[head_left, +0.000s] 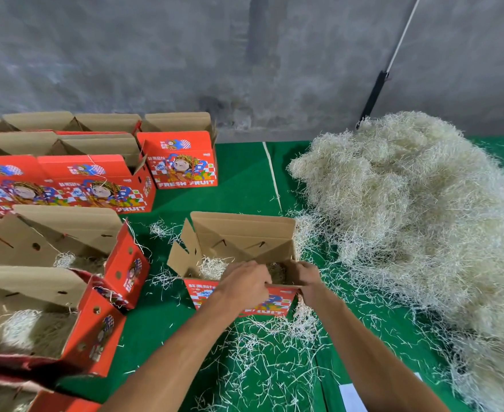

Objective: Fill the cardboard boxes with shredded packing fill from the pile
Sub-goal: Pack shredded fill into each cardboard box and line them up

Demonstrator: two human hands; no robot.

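While left hand point(246, 281) and right hand point(304, 278) grip its near wall, steadying it, open box point(245, 239) holds fill point(212, 267).

open red box point(239, 251) beside fill pile point(408, 209)

This looks like a fruit-packing workroom or small warehouse — plain and functional rather than domestic. A bare, stained grey concrete wall point(155, 55) closes off the back. The work surface is a table covered in green cloth point(245, 179), strewn with loose strands. Rows of identical red cartons point(182, 162) printed "FRESH FRUIT" stand open along the left, several partly filled — bulk packaging, not household goods. A large heap of pale shredded packing fill point(408, 209) occupies the right side.
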